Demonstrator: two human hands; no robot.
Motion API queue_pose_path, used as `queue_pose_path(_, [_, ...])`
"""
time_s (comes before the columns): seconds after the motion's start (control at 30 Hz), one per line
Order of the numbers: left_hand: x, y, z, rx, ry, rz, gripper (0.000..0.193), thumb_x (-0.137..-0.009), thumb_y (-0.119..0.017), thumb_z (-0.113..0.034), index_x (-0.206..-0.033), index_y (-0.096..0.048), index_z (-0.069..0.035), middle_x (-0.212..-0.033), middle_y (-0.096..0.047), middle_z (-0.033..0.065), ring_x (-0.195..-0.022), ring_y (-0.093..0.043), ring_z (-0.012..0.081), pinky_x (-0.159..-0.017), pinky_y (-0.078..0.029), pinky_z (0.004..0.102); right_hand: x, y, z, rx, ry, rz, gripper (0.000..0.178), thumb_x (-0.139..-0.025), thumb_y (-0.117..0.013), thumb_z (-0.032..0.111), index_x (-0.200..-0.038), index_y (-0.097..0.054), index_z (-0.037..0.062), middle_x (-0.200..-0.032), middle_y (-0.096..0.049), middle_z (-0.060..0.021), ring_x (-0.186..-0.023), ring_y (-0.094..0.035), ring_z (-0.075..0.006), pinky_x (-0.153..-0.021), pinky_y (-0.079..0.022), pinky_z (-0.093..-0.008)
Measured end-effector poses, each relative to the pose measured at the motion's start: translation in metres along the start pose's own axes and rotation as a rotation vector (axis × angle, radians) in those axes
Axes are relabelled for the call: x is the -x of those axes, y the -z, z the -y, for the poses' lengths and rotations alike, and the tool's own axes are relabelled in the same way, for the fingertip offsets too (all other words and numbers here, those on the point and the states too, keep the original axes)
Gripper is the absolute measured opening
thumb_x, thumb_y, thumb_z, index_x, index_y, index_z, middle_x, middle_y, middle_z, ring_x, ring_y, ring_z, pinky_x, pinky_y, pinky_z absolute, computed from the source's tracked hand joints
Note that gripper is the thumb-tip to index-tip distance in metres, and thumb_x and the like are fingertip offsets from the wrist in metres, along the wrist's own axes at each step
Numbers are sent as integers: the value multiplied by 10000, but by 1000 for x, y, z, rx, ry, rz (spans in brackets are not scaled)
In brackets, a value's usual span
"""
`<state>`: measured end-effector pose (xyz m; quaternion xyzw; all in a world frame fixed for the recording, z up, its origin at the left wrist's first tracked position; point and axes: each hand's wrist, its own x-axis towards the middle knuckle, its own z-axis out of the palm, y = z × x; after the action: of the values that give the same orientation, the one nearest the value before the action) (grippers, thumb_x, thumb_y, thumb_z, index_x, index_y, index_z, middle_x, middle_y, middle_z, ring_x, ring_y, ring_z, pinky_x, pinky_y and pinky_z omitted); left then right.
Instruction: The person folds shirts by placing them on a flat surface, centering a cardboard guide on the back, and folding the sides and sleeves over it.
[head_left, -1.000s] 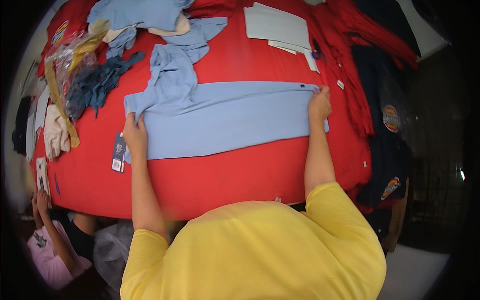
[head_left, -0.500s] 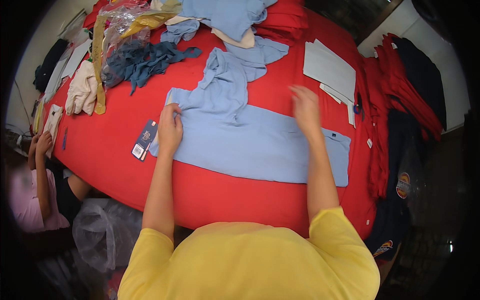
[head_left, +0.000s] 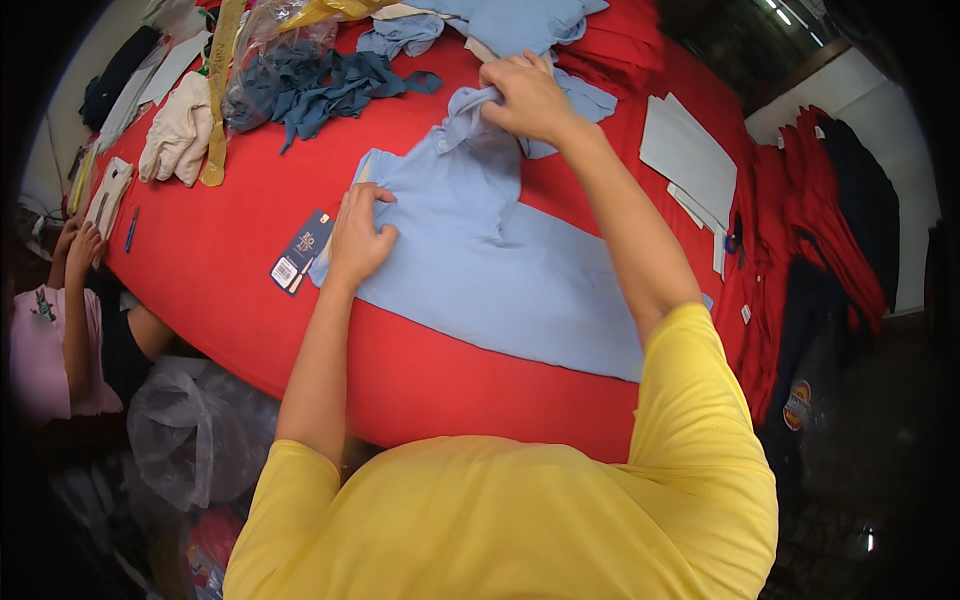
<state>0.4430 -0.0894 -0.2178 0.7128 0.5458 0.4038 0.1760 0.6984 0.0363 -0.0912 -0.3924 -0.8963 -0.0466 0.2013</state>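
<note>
A light-blue shirt [head_left: 480,270] lies across the red-covered table in front of me, its long lower part stretched toward the right. My right hand [head_left: 525,95] reaches far forward and is closed on the bunched upper end of this shirt, near a small button. Pressed lightly on the shirt's left edge is my left hand [head_left: 360,232], its thumb apart from the fingers and nothing gripped. A dark-blue hang tag [head_left: 300,252] sits just left of that hand, at the shirt's edge. My right forearm hides part of the shirt's right end.
Pale card sheets [head_left: 688,155] lie at the right; red garments [head_left: 830,220] hang over that side. Dark-blue strips [head_left: 335,95], cream cloth [head_left: 178,145] and more light-blue clothing [head_left: 520,22] occupy the far side. At the left, another person's hands [head_left: 82,250] touch a pale folded item.
My right hand has moved from above the shirt's right part forward and left, and has taken hold of its bunched upper end. The left hand stays at the left edge. The view has shifted slightly.
</note>
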Motion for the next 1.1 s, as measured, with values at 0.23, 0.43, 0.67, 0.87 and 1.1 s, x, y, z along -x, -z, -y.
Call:
queue_pose_path(0.23, [-5,-2,3,140,231,48,351,-781,-542,-3,-1111,-434,-53,-1041,-566,191,-972,-549,374,-843,-430,436,190,27,121,-60,238,28,246,-730,-642,42,-969,-615,91,-955,-575,-75,-934,-536,-309,-893,-423,-451])
queue_pose_path(0.43, [-9,-13,31,391,4,-24,300,-776,-486,96,-1046,-482,-33,-963,-587,105,-957,-569,210,-890,-419,291,274,-14,142,-188,-131,-14,336,-753,-586,-32,-1048,-643,119,-1100,-593,-67,-1065,-519,-272,-1056,-349,-506])
queue_pose_path(0.67, [-6,18,26,23,-146,177,304,-706,-451,84,-890,-668,-26,-1062,-614,110,-1033,-561,276,-937,-429,329,301,-6,150,-184,-443,-252,345,-760,-507,-88,-1021,-658,81,-1181,-608,-79,-1175,-504,-285,-1058,-352,-487])
queue_pose_path(0.87, [14,26,-70,-85,-277,149,228,-856,-594,-155,-1044,-696,-78,-1245,-571,97,-1154,-504,294,-997,-410,380,388,44,81,264,-918,-451,293,-810,-510,-3,-1069,-644,25,-1144,-632,-101,-1123,-534,-318,-996,-392,-447])
queue_pose_path(1.1, [59,-57,-90,-442,-424,255,522,-904,-577,-408,-1348,-532,-137,-1436,-446,124,-1357,-352,336,-1117,-244,508,436,24,37,240,-1159,-532,293,-857,-491,-7,-1104,-646,23,-1155,-614,-129,-1089,-551,-342,-932,-438,-445])
